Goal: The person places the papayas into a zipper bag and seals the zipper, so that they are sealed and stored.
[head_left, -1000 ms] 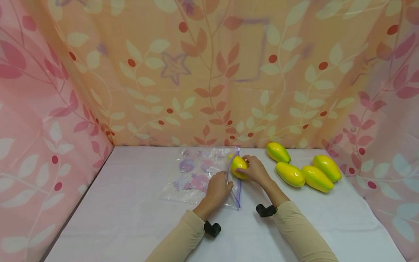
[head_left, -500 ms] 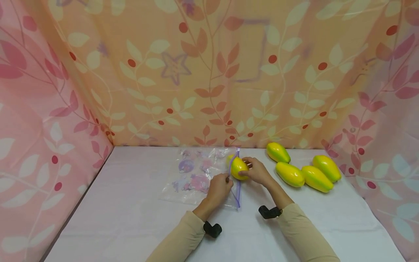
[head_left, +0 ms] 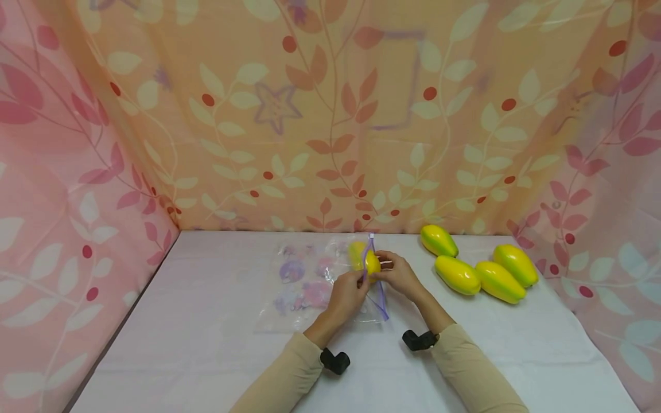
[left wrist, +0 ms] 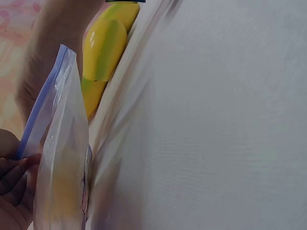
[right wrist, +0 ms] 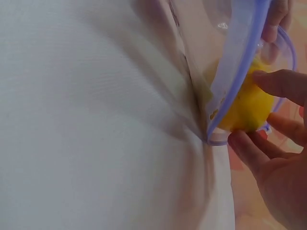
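A clear plastic zip bag with pink and purple prints lies on the table, its purple zip edge facing right. My left hand pinches the near part of the bag's mouth; in the left wrist view its fingers meet at the purple strip. A yellow-green papaya sits partly inside the mouth, its far half showing through the plastic. My right hand holds the papaya's outer end, thumb on one side and fingertips on the other, as the right wrist view shows.
Several more papayas lie on the right of the white table, among them one papaya at the back and another papaya nearer the right hand. A patterned curtain closes off the back and both sides.
The papaya has moved left, deeper into the bag, with my right hand following it. The bag's mouth has shifted and its near purple corner has swung right.
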The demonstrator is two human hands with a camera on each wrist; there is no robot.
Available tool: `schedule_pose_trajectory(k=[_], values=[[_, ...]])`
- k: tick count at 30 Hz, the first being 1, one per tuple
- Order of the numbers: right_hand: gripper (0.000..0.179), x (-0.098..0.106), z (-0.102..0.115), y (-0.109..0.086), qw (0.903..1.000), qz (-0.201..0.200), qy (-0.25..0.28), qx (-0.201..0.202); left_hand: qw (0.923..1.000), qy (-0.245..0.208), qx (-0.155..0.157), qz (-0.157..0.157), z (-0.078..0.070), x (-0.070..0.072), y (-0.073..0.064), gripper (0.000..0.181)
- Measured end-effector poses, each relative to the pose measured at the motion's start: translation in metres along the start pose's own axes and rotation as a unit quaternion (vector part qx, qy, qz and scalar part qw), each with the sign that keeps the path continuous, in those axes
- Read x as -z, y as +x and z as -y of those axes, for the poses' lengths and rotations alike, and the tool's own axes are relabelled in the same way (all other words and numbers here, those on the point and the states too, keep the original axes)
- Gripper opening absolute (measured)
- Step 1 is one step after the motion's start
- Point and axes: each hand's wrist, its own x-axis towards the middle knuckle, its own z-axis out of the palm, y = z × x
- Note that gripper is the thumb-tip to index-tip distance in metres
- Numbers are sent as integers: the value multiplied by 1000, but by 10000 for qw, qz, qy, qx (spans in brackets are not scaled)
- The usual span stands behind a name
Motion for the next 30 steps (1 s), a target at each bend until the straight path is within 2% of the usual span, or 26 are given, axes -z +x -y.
schedule_pose_trajectory(k=[4,6,10,13,17,23,30], values=[[58,0,-3,2,9996,51,259,51,9998,3,-174,34,2,2,-1,15],[54,0,5,-1,9994,-56,336,104,9994,8,-356,47,3,2,-1,15],[39,-8,6,4,9970,-389,616,245,9981,3,-619,5,4,1,-1,16],[30,-14,-5,12,9957,-530,668,368,9981,-64,-616,16,3,0,-1,14],[31,-11,-6,11,9972,-556,369,351,9984,-165,-531,35,3,-1,0,7],[39,8,0,2,9983,-553,15,156,9989,-275,-374,92,2,-1,-1,9],[40,40,6,-11,9923,-543,-1034,413,9980,-558,-220,180,2,-1,-2,12]])
